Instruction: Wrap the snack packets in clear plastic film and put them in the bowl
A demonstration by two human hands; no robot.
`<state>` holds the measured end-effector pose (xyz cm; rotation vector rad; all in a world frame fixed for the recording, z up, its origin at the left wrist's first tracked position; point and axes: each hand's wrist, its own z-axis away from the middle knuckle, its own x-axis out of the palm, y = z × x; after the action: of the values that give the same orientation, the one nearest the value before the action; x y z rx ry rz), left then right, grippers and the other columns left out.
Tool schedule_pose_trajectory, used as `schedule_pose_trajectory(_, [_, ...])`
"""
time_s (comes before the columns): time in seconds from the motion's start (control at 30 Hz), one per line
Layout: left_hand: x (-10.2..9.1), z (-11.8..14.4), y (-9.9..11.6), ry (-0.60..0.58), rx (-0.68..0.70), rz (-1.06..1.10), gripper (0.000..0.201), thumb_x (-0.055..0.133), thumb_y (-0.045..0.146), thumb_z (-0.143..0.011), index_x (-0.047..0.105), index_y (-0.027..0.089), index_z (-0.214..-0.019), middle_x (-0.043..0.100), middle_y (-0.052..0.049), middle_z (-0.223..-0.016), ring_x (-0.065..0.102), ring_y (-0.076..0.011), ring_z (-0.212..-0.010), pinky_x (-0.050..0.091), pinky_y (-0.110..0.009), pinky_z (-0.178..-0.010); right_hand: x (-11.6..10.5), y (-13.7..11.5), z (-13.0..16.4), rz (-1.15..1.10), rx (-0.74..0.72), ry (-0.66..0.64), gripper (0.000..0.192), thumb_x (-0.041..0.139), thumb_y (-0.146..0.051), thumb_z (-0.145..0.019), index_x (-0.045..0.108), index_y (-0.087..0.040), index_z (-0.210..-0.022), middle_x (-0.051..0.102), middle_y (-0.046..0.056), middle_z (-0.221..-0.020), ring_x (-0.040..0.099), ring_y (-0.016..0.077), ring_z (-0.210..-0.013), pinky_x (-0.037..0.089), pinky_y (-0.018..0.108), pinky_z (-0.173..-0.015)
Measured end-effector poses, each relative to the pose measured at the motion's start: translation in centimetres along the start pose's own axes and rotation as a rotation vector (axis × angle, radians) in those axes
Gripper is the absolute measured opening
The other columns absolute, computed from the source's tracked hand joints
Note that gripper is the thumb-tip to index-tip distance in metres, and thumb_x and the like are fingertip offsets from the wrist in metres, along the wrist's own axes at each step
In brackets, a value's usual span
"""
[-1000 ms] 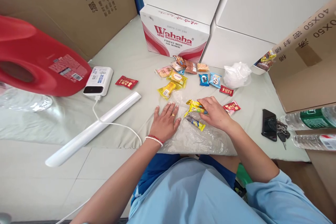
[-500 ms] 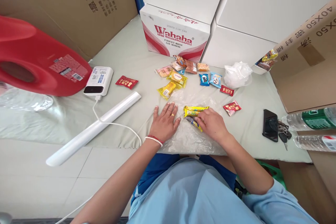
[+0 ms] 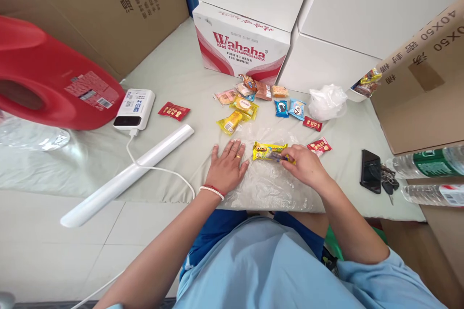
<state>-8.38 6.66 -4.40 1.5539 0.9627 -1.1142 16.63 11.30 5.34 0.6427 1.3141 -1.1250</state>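
My left hand (image 3: 227, 166) lies flat, fingers spread, on the left edge of a clear plastic sheet (image 3: 268, 188) spread on the cloth-covered surface. My right hand (image 3: 306, 168) pinches a small blue and yellow snack bar (image 3: 279, 156), laid against a larger yellow snack pack (image 3: 264, 150) on the sheet. A red snack packet (image 3: 319, 146) lies just right of my right hand.
Several more snack packets (image 3: 250, 99) lie beyond the sheet, in front of a Wahaha box (image 3: 239, 43). A white roll (image 3: 126, 176), a power bank (image 3: 134, 108) and a red jug (image 3: 50, 82) are at the left. A phone with keys (image 3: 371, 171) and bottles (image 3: 427, 164) are at the right.
My right hand set the yellow pack down flat on the sheet, picked up the small blue and yellow bar and moved it up beside the pack. My left hand stayed put.
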Motion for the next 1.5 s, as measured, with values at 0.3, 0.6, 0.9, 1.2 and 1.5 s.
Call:
schedule_pose_trajectory(0.3, [-0.3, 0.0, 0.0, 0.005, 0.006, 0.032, 0.059, 0.033, 0.044, -0.106, 0.042, 0.021, -0.159, 0.039, -0.012, -0.167, 0.033, -0.0297, -0.156, 0.010, -0.066, -0.128, 0.7, -0.8, -4.1, 0.131, -0.183, 0.038, 0.064, 0.071, -0.048, -0.093, 0.054, -0.018, -0.147, 0.058, 0.017, -0.142, 0.043, 0.0365, -0.131, 0.042, 0.047, -0.102])
schedule_pose_trajectory(0.6, [-0.3, 0.0, 0.0, 0.001, 0.007, 0.039, 0.058, 0.033, 0.045, -0.106, 0.042, 0.021, -0.159, 0.037, -0.012, -0.168, 0.032, -0.0289, -0.157, 0.008, -0.065, -0.128, 1.9, -1.8, -4.6, 0.262, -0.255, -0.061, 0.033, 0.070, -0.037, -0.092, 0.067, -0.014, -0.115, 0.064, 0.017, -0.113, 0.048, 0.0354, -0.118, 0.041, 0.047, -0.099])
schedule_pose_trajectory(0.9, [-0.1, 0.0, -0.2, 0.004, 0.010, 0.051, 0.058, 0.033, 0.045, -0.106, 0.044, 0.021, -0.158, 0.038, -0.011, -0.168, 0.033, -0.0295, -0.157, 0.009, -0.066, -0.128, -1.8, 0.1, -2.7, 0.195, -0.249, 0.029, 0.037, 0.066, -0.043, -0.093, 0.066, -0.015, -0.117, 0.062, 0.016, -0.115, 0.048, 0.0343, -0.114, 0.041, 0.046, -0.096])
schedule_pose_trajectory(1.2, [-0.3, 0.1, -0.1, 0.026, 0.005, 0.049, 0.057, 0.033, 0.043, -0.106, 0.045, 0.023, -0.157, 0.039, -0.011, -0.167, 0.034, -0.0292, -0.156, 0.010, -0.065, -0.128, 2.6, -2.7, -1.9, 0.261, -0.359, -0.028, 0.042, 0.066, -0.041, -0.096, 0.062, -0.015, -0.129, 0.063, 0.017, -0.122, 0.048, 0.0338, -0.122, 0.035, 0.048, -0.108])
schedule_pose_trajectory(1.5, [-0.4, 0.0, -0.4, -0.007, 0.004, 0.002, 0.056, 0.032, 0.043, -0.106, 0.046, 0.024, -0.157, 0.040, -0.011, -0.167, 0.037, -0.0290, -0.155, 0.015, -0.065, -0.127, 3.6, -1.1, -1.6, 0.255, -0.359, 0.018, 0.045, 0.066, -0.039, -0.097, 0.060, -0.015, -0.134, 0.062, 0.015, -0.126, 0.047, 0.0329, -0.126, 0.030, 0.050, -0.114])
